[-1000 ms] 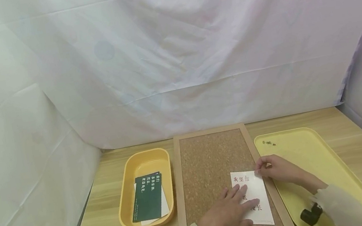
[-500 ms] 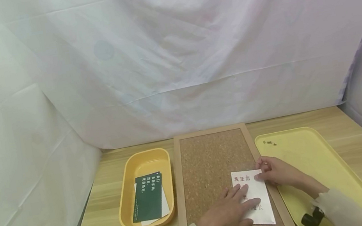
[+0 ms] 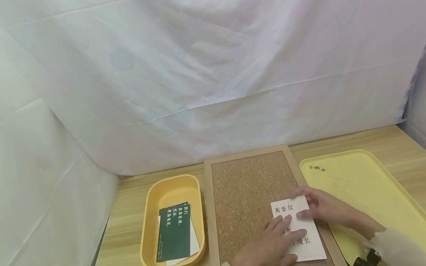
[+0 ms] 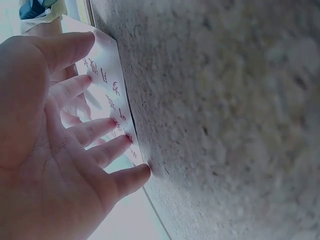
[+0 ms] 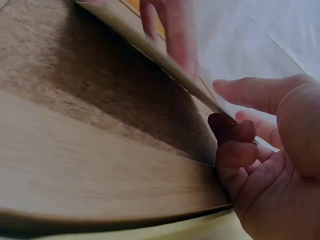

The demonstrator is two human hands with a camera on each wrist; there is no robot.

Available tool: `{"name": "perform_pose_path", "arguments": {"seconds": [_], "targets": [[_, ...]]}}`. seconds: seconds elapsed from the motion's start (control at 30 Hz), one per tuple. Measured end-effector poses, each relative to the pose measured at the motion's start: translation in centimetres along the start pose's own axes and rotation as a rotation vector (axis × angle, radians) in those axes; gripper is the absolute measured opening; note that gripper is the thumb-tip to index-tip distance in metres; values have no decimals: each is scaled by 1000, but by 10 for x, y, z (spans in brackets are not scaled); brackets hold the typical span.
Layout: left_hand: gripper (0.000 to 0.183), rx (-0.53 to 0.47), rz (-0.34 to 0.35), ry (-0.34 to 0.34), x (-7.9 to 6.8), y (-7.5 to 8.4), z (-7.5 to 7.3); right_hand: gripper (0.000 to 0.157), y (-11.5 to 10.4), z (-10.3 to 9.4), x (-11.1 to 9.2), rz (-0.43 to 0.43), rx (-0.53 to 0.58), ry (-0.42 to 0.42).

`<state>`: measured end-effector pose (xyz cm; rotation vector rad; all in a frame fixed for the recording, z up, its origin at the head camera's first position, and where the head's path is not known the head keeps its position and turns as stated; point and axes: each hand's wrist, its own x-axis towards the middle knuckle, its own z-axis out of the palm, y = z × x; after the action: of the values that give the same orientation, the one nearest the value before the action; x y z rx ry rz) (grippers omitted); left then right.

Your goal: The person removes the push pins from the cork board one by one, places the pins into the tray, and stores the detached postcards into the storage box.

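A white card point(image 3: 312, 229) printed with red characters lies on the framed corkboard point(image 3: 246, 183), near its front right. My left hand point(image 3: 266, 247) rests on the card's left part with fingers spread, hiding some of the print. At the card's far right corner, my right hand point(image 3: 327, 209) holds the edge, with the thumb above and curled fingers beneath. In the right wrist view, the card point(image 5: 165, 62) is tilted up from the cork on that side. Fingertips of my left hand point(image 4: 60, 135) touch the card's face in the left wrist view.
Left of the board stands an orange-yellow basin point(image 3: 146, 236) with a dark green card point(image 3: 174, 234) over white ones. A flat yellow tray point(image 3: 360, 188) lies to the right, with several tiny dark bits point(image 3: 316, 167) near its far left corner. A white curtain point(image 3: 207, 69) hangs behind.
My right hand has shifted slightly left, and its thumb and fingers now reach further over and under the card's corner. The card's right side has lifted. My left hand stays put.
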<state>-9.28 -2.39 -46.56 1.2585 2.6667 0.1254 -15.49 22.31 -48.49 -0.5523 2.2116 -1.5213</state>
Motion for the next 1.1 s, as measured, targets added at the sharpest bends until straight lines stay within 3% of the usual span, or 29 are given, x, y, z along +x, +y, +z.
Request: {"name": "perform_pose_path", "arguments": {"seconds": [0.27,0.87,1.1], "targets": [[57,-13,-4,-14,0,-1,-1,34,5,9,1,-35,-172,76],[57,-3,-25,-7,0,0,-5,34,5,10,3,-2,-209,42],[60,-66,-30,51,-4,-4,-13,34,4,10,4,-8,-204,34]]}}
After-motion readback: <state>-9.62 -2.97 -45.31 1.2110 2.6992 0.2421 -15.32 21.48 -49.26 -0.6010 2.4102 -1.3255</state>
